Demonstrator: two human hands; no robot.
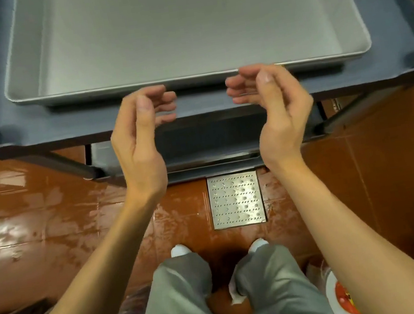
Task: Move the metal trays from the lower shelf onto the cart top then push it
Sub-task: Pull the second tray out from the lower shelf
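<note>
Metal tray (181, 26) sits on the grey cart top (392, 21), its near rim running just beyond both hands. It rests on what looks like a second tray, whose dark edge shows beneath the near rim. The left hand (141, 139) and right hand (277, 111) hover side by side above the cart's near edge, palms turned toward each other, fingers loosely curled and holding nothing. The fingertips (165, 101) of the left hand sit just short of the tray's rim; those of the right hand reach about level with it, and whether they touch it I cannot tell. Below, the lower shelf (211, 140) shows dark between the wrists. A perforated metal floor drain (236, 199) lies in the wet red-brown floor (35, 222) in front of the person's feet.
</note>
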